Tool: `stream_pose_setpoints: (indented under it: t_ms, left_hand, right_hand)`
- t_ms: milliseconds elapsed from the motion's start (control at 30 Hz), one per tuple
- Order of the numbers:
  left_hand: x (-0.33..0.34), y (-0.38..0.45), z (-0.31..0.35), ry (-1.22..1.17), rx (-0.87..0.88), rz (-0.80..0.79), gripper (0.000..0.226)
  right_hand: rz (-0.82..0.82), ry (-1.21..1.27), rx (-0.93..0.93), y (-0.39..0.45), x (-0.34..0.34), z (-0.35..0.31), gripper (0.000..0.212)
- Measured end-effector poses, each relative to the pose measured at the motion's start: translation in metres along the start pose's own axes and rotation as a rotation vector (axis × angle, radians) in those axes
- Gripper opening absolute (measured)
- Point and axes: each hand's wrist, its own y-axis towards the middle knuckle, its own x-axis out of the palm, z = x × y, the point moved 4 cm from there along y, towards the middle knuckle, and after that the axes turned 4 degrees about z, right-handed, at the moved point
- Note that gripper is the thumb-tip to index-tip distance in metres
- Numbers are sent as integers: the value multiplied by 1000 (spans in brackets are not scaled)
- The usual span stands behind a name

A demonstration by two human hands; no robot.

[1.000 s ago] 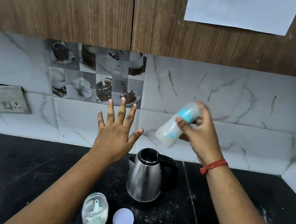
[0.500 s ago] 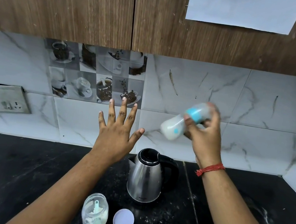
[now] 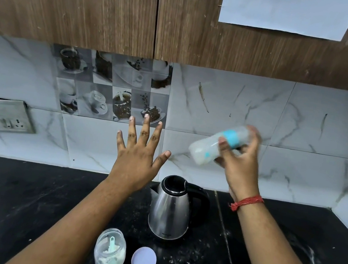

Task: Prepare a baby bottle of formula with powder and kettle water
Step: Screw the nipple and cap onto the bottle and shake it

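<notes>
My right hand [image 3: 240, 164] grips a clear baby bottle [image 3: 207, 147] with a blue ring, held in the air tilted nearly sideways, its base pointing left; it is motion-blurred and holds milky liquid. My left hand [image 3: 139, 158] is raised beside it, fingers spread, palm away from me, holding nothing. Below them on the black counter [image 3: 10, 209] stands a steel kettle [image 3: 170, 212] with its lid open. In front of the kettle stands an open jar of white powder [image 3: 109, 251] with a green scoop inside, and its round pale lid [image 3: 143, 261] lies flat beside it.
Spilled powder specks dot the counter around the kettle. A wall socket plate [image 3: 5, 115] sits at the left on the marble-tiled backsplash. Wooden cabinets [image 3: 75, 1] hang overhead, with a white sheet of paper [image 3: 286, 10] stuck on the right door.
My right hand has moved the bottle to the right and tilted it flatter, with blur suggesting shaking. My left hand has stayed raised and spread.
</notes>
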Motion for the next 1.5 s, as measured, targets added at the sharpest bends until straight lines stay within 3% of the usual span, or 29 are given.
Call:
stream_pose_setpoints:
  t_ms: [67, 167, 200, 300, 400, 500, 633, 733, 867, 967, 1067, 1200, 1300, 1433, 1500]
  left_hand:
    - [0, 0, 1, 19, 14, 1, 74]
    - [0, 1, 1, -1, 2, 5, 74]
    - [1, 2, 1, 1, 1, 6, 74]
    - [1, 3, 1, 21, 16, 4, 74]
    - [1, 5, 2, 4, 1, 4, 74]
    - [2, 5, 2, 22, 13, 2, 76]
    - [1, 8, 1, 4, -1, 21, 78]
    - [0, 8, 3, 11, 17, 33, 79]
    - [-1, 11, 2, -18, 5, 42, 75]
    - [-1, 10, 1, 11, 11, 30, 74]
    - [-1, 11, 0, -11, -8, 30, 77]
    - [-2, 12, -2, 10, 0, 28, 77]
    - [-2, 14, -2, -17, -12, 43, 76]
    - [-1, 12, -3, 8, -1, 36, 77]
    - [-1, 13, -5, -7, -13, 42, 78]
  right_hand:
    - [-139, -96, 16, -2, 8, 2, 71]
    - [1, 6, -16, -1, 0, 1, 70]
    - [-22, 9, -8, -1, 1, -1, 71]
    - [-219, -147, -19, -2, 12, -4, 72]
    - [-34, -46, -56, 4, 3, -8, 70]
    - [-208, -174, -52, 1, 13, -7, 72]
    - [-36, -52, -51, -1, 7, -3, 71]
    - [-204, -146, -26, -4, 16, 0, 71]
    - [20, 4, -42, 0, 4, -3, 70]
    - [-130, -106, -55, 0, 11, -5, 70]
    - [48, 49, -59, 1, 1, -8, 67]
    - [-176, -114, -42, -10, 15, -2, 68]
    - [43, 49, -19, -10, 7, 2, 69]
    - [-116, -93, -14, -10, 17, 1, 71]
    - [29, -41, -51, -6, 8, -1, 69]
